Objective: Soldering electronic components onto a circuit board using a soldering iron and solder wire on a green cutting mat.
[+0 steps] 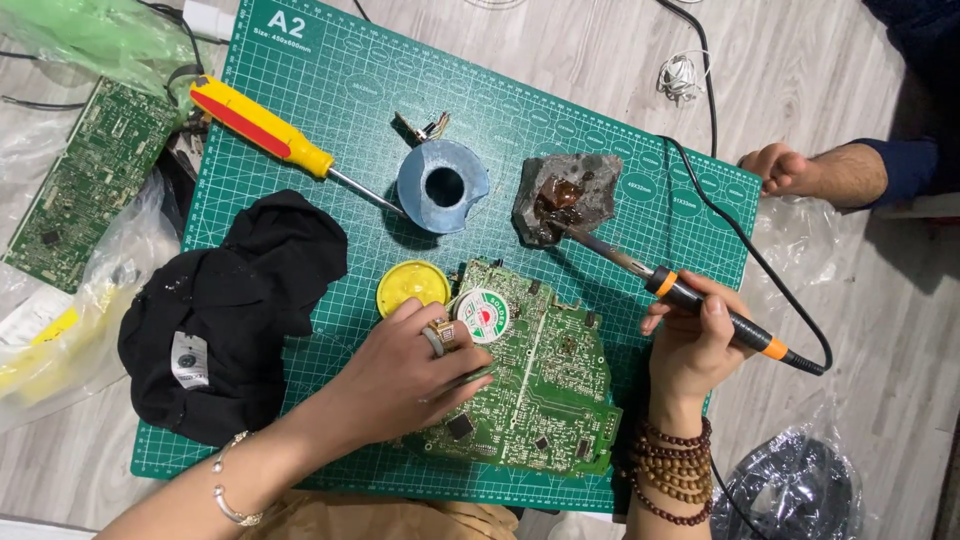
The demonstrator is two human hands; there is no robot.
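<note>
My left hand (410,375) rests on a green circuit board (545,390) lying on the green cutting mat (330,90), fingers curled by a small round solder spool (484,316); it seems to pinch a thin wire. My right hand (690,345) grips a black and orange soldering iron (700,305). The iron's tip touches a dark, lumpy block with brown resin (565,197). A yellow round lid (410,285) sits just left of the board.
A yellow and red screwdriver (265,130), a blue ring-shaped holder (443,185) and a black cloth (235,310) lie on the mat. A second circuit board (90,180) and plastic bags sit at the left. Another person's hand (790,170) rests at the right.
</note>
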